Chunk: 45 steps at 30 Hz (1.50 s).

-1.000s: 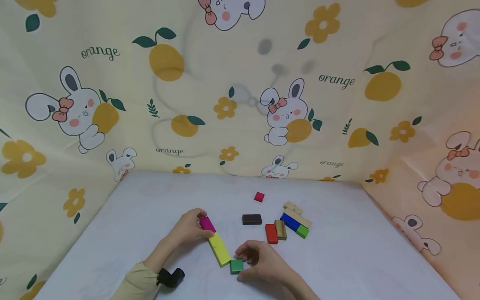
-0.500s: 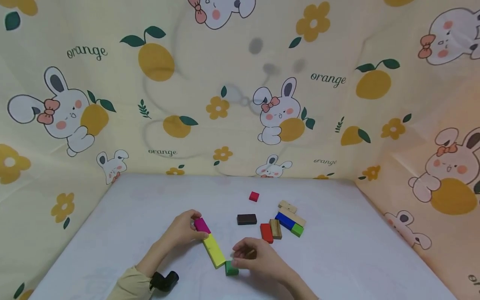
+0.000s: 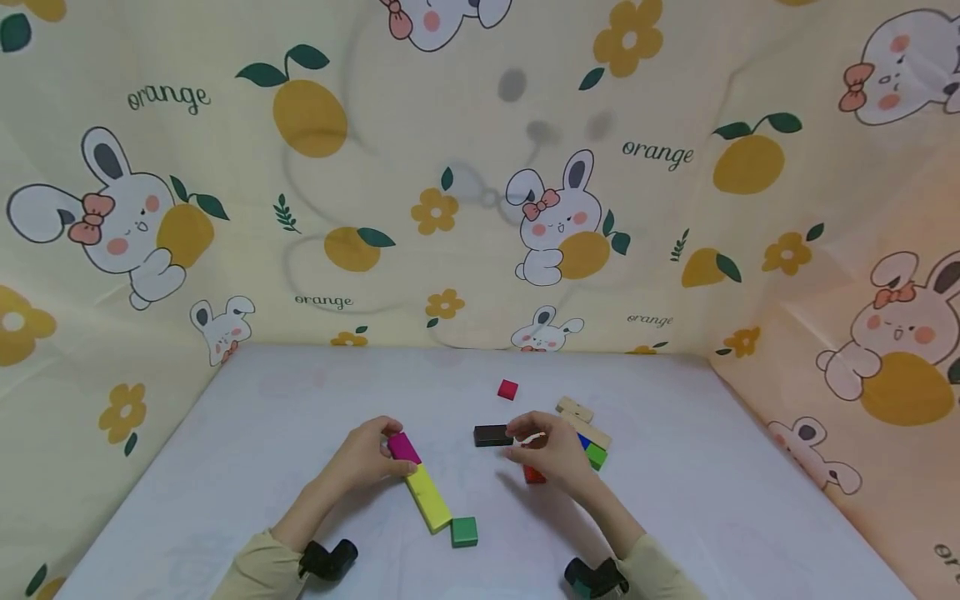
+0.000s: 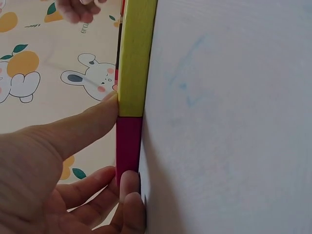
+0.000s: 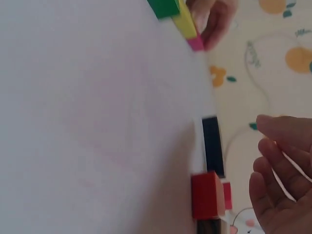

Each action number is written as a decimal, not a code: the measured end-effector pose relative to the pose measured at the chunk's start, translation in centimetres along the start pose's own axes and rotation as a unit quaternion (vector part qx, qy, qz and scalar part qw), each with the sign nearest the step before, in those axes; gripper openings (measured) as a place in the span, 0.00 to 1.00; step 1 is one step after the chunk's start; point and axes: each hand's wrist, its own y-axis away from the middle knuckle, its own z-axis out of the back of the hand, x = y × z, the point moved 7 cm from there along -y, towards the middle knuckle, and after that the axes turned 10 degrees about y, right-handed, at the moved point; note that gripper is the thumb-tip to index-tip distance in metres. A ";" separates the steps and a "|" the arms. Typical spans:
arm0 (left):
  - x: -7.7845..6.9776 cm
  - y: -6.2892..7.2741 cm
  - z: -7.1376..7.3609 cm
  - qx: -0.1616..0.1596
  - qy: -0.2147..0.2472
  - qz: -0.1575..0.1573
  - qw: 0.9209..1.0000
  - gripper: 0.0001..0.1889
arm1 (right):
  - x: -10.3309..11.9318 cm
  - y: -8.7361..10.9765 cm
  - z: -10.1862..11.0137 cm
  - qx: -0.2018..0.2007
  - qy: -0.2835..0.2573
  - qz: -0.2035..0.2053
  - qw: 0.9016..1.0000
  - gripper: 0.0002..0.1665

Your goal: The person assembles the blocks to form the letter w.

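Note:
A magenta block (image 3: 404, 447) and a yellow block (image 3: 429, 500) lie end to end on the white table. My left hand (image 3: 363, 454) pinches the magenta block; in the left wrist view the thumb touches near the seam, and fingers curl at the far end. A green block (image 3: 464, 532) sits at the yellow block's near corner. My right hand (image 3: 555, 454) hovers with loosely bent fingers, holding nothing, its fingertips beside a black block (image 3: 489, 436). Below it, a red block (image 3: 533, 474) is partly hidden. In the right wrist view the hand is apart from the black block (image 5: 213, 146).
Behind the right hand are a light green block (image 3: 596, 456), a mostly hidden blue block (image 3: 582, 442) and pale wooden blocks (image 3: 574, 407). A small red block (image 3: 507, 389) lies farther back. A printed cloth (image 3: 465, 125) hangs behind the table.
My right hand has left the green block and moved away and to the right, over the red block. The left hand keeps its hold on the magenta block.

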 end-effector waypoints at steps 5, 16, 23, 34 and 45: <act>0.3 0.0 0.0 0.000 0.003 0.006 1.000 0.32 | -0.3 -1.8 0.1 0.009 0.013 0.011 1.000 0.16; 0.4 -0.1 -0.1 0.000 -0.003 0.009 1.000 0.33 | -1.7 -3.7 -0.7 0.050 0.034 0.007 0.998 0.18; -0.1 0.0 0.0 0.002 0.001 0.006 1.000 0.33 | -2.5 -4.0 -1.0 0.056 0.049 -0.029 0.997 0.22; 0.0 0.0 -0.2 0.008 0.003 -0.010 1.000 0.33 | -3.4 -4.0 -1.3 0.051 0.024 -0.056 0.997 0.21; -0.2 0.1 0.0 0.008 -0.001 -0.002 1.000 0.33 | -3.8 -4.3 -1.3 0.067 -0.001 -0.051 0.996 0.19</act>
